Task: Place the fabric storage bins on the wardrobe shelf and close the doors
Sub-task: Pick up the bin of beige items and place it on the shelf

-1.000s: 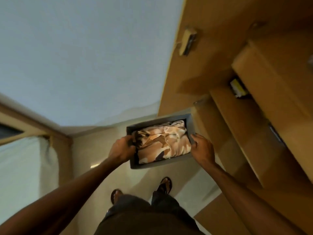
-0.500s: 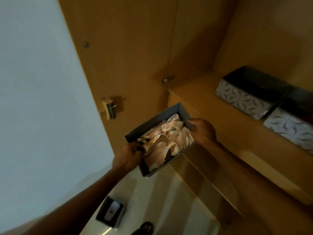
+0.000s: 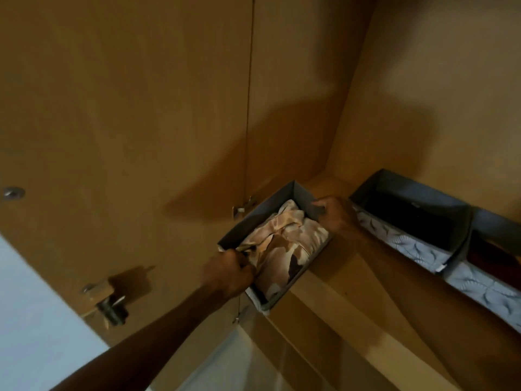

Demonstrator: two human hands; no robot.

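Shelf [image 3: 338, 289] now partly under the bin [image 3: 253, 218]; hands grip its rim: left hand [image 3: 228, 275], right hand [image 3: 335, 214].

Grey bin [image 3: 255, 221] with folded tan cloth, tilted at shelf [image 3: 335, 280] edge; two patterned bins [image 3: 406, 244] on shelf

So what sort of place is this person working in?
Probably a home wardrobe: a tan wooden shelf holds two grey fabric bins with pale patterned fronts, a wooden door with a metal latch stands open, and the left hand and right hand grip a third grey bin of folded brown-and-cream cloth.
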